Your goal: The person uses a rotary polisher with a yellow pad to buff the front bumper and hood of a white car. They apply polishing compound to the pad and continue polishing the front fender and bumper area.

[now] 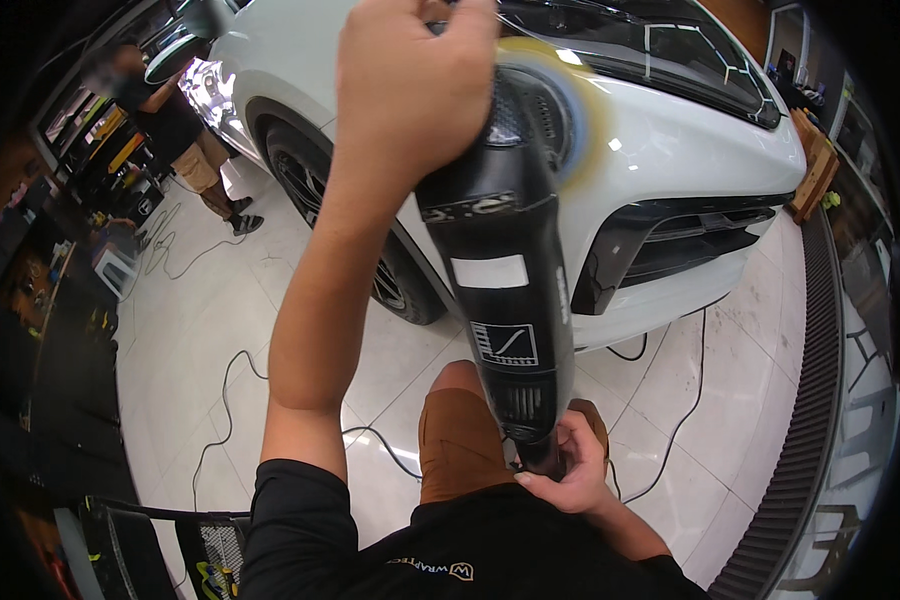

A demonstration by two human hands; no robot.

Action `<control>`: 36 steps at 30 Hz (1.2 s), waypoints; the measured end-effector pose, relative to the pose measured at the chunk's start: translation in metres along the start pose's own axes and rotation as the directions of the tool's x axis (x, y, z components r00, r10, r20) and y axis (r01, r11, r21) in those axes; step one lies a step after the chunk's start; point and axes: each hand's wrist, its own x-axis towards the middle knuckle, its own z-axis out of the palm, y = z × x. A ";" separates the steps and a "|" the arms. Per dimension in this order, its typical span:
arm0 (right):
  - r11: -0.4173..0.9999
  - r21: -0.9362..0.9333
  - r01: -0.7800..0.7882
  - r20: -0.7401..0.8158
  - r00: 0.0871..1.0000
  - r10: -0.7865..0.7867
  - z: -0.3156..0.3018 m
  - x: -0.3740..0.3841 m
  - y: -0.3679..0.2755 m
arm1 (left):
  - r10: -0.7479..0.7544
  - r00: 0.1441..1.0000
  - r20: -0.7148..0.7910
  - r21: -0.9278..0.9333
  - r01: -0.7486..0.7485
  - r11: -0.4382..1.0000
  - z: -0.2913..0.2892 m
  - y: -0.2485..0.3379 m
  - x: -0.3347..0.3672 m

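A black car polisher [510, 285] runs lengthwise in front of me, its head at the far end. Its round, yellow-edged pad [598, 105] rests against the white front bumper and fender area of a car [695, 150]. Closed over the tool's head is my left hand [405, 85], its fingertips partly out of sight. My right hand [578, 468] grips the narrow tail end near my thigh, thumb to the left and fingers behind it. The polisher's body hides part of the bumper.
A black power cord [692, 395] trails over the tiled floor [370, 375], with another cable on the left. A dark cart [185, 540] stands at lower left. Another person [185, 140] stands beside the car. A ribbed dark strip [805, 400] runs along the right.
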 end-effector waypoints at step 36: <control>0.890 -0.415 -0.190 -0.193 0.974 0.118 -0.072 -0.021 -0.012 | 0.032 0.962 -0.272 -0.335 -0.126 0.934 -0.003 -0.094 -0.097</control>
